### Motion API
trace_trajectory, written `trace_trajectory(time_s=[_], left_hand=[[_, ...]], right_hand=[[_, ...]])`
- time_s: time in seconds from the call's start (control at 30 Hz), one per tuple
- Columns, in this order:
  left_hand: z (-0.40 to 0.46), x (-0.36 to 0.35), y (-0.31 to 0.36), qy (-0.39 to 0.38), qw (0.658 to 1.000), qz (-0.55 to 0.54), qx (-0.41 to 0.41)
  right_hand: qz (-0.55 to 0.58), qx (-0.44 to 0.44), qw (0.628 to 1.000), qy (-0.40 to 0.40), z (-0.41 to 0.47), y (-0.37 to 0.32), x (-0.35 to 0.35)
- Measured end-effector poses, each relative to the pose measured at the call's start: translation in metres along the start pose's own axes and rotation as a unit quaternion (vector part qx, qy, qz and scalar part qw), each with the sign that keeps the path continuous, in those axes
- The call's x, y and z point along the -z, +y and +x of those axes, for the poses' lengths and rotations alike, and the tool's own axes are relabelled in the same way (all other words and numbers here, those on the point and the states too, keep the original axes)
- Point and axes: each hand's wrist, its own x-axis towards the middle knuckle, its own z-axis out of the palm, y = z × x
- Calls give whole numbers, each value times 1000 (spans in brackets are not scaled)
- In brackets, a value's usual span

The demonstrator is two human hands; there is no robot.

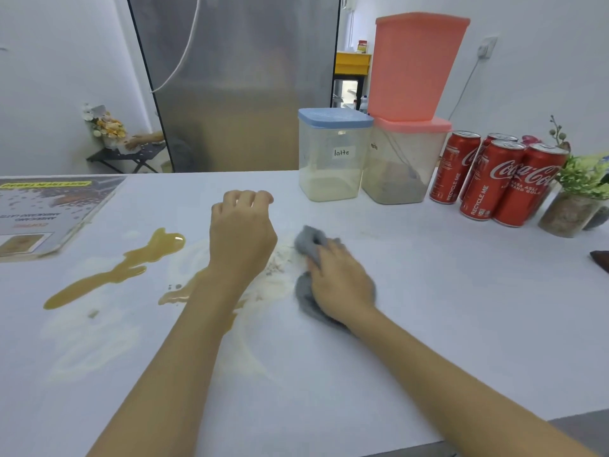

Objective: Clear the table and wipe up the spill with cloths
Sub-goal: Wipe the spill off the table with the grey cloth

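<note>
A brown liquid spill (pixel 131 262) stretches across the left middle of the white table (pixel 445 308), with a second patch (pixel 178 293) partly hidden under my left forearm. White powder smears and dark crumbs (pixel 276 265) lie between my hands. My right hand (pixel 339 282) presses a crumpled grey cloth (pixel 308 240) flat on the table just right of the crumbs. My left hand (pixel 242 232) hovers over the table with fingers curled and nothing visible in it.
A clear container labelled latte (pixel 333 159), a pink-lidded one (pixel 402 163) with a pink tub (pixel 415 64) on top, several red cola cans (pixel 494 183) and a potted plant (pixel 573 206) line the back right. A printed menu board (pixel 43 212) lies at the left.
</note>
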Motion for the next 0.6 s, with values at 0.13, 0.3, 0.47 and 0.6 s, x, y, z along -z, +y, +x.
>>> trace_trajectory(time_s=[0.13, 0.3, 0.47, 0.6], left_hand=[[-4, 2, -3, -24, 998, 31, -40], [-12, 1, -5, -40, 999, 24, -5], [-15, -3, -4, -40, 998, 43, -22], [-13, -3, -4, -39, 997, 55, -35]], right_hand=[[170, 18, 984, -52, -2, -28, -5], [403, -35, 914, 15, 7, 13, 53], [224, -122, 967, 9, 30, 93, 82], [-27, -100, 995, -8, 50, 102, 45]])
